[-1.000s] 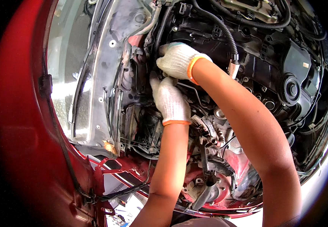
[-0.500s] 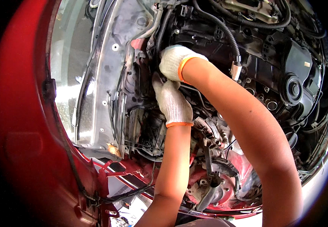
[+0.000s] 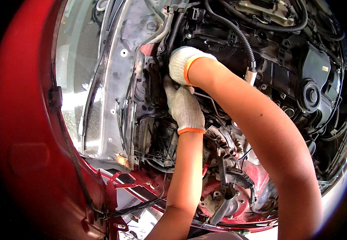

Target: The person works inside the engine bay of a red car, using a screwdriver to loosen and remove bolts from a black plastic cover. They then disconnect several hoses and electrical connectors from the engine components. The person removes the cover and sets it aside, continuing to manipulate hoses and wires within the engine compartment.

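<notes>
Both my hands wear off-white knit gloves with orange cuffs and reach down behind the black engine [image 3: 237, 60]. My left hand [image 3: 186, 108] lies just below the other, one dirty grey fingertip pointing up along the dark gap. Bent over at the wrist, my right hand [image 3: 183, 66] dips its fingers into the same gap, beside a ribbed black hose [image 3: 175, 32]. The gloves touch or nearly touch. The right glove's back hides its fingers, and most of the left fingers are out of sight, so whatever they grip cannot be made out. A thin metal pipe [image 3: 207, 98] runs beside the left glove.
At the left are the raised red hood [image 3: 25, 120], the windshield [image 3: 75, 80] and a grey cowl panel [image 3: 117, 72]. A loose corrugated hose [image 3: 241, 38] hangs over the engine. Near me sits a red strut tower [image 3: 237, 202], with wiring and brackets around it.
Both hands stay in the same gap, with only slight shifts of the gloves. The whole view has moved a little.
</notes>
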A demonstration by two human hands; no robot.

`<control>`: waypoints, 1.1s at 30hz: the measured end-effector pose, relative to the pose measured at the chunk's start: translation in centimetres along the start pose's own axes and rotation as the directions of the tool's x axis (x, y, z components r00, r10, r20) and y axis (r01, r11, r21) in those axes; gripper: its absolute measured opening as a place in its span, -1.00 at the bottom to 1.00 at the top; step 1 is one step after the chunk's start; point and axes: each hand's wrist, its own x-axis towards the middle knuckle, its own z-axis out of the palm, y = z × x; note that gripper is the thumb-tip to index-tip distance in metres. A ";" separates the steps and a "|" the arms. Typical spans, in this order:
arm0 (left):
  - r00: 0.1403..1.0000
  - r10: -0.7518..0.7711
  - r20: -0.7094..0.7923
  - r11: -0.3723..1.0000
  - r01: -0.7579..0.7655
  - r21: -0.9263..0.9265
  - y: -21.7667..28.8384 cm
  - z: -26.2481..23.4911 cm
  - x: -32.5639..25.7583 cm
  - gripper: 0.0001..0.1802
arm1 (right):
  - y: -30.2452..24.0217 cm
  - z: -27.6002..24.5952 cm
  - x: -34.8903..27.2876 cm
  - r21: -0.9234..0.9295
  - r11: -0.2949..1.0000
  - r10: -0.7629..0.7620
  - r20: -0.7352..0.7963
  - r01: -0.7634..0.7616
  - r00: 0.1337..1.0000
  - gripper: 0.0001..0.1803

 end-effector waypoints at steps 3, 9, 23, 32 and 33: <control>1.000 0.001 0.020 0.999 0.000 -0.051 0.4 0.0 -0.4 -0.19 | -0.1 -0.4 -1.1 0.140 0.990 0.036 -0.037 -0.030 0.999 -0.71; 0.999 -0.008 0.054 0.994 0.014 -0.107 0.3 -0.1 -0.7 -0.18 | 0.2 0.7 -0.2 0.059 0.998 -0.019 -0.073 0.023 0.997 -0.69; 0.996 0.086 0.008 0.995 -0.086 -0.052 0.5 0.2 -0.7 -0.23 | 0.4 0.4 0.2 -0.044 0.999 -0.031 -0.024 0.030 0.999 -0.64; 0.998 0.069 0.011 0.996 -0.068 -0.053 -0.7 -1.0 0.8 -0.42 | 0.2 0.4 0.4 0.142 0.988 -0.058 0.030 0.053 0.998 -0.68; 0.998 0.059 0.024 0.996 -0.057 -0.064 -1.0 -0.9 1.0 -0.43 | 0.4 0.6 0.3 0.186 0.982 -0.046 0.014 0.042 0.999 -0.67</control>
